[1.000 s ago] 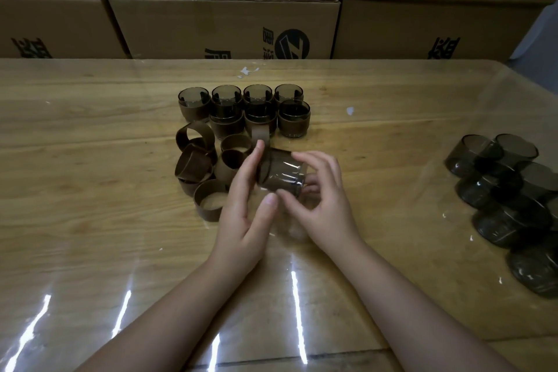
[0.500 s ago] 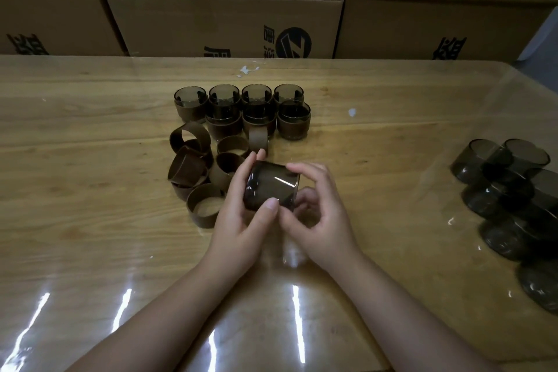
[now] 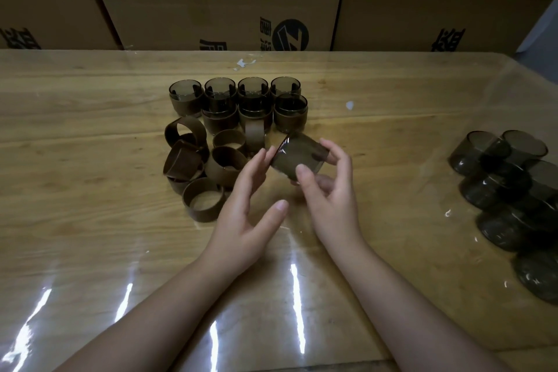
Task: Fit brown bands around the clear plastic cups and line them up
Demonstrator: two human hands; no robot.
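Lightly, fingers (image 3: 335, 149) and thumb of the right hand (image 3: 329, 205) pinch a tilted cup (image 3: 297, 157) by its wall, just in front of the banded cups (image 3: 290, 113); the left hand (image 3: 250, 211) spreads open, fingertips (image 3: 264, 154) near its rim. It looks light, thin, slick: hold gently.

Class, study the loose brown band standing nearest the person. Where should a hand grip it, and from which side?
Pinch the wall of the nearest brown band at its near rim, from above, finger inside and thumb outside. It stands open end up, its near side free, while other bands crowd its far side.
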